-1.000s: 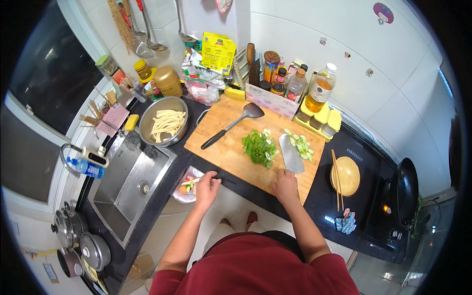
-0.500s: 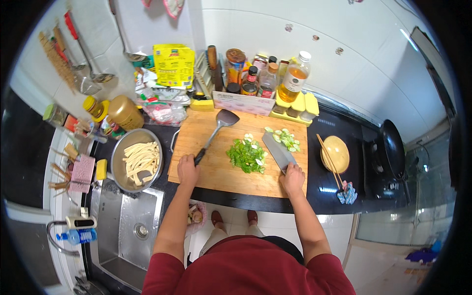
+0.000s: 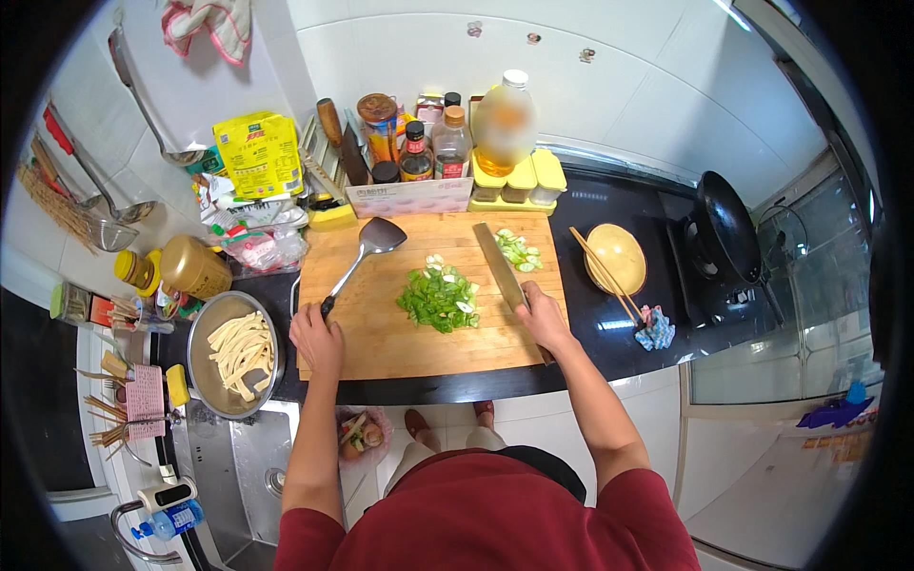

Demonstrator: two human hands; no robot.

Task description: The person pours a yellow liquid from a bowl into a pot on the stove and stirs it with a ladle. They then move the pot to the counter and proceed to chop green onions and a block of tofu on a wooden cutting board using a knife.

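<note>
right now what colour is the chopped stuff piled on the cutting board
Green, with a few pale bits: the chopped vegetable pile on the wooden cutting board, clearest in the head view.

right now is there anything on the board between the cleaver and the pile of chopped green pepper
Nothing visible. The cleaver, held in the right hand, lies just right of the chopped green pepper pile, with only bare cutting board between them. The spatula by the left hand lies on the pile's far side.

The person wore a dark red short-sleeved shirt [image 3: 495, 523]. Both forearms were bare from the sleeve down, and the left hand [image 3: 317, 341] and right hand [image 3: 545, 319] were bare, with no gloves, rings or watch visible.
</note>
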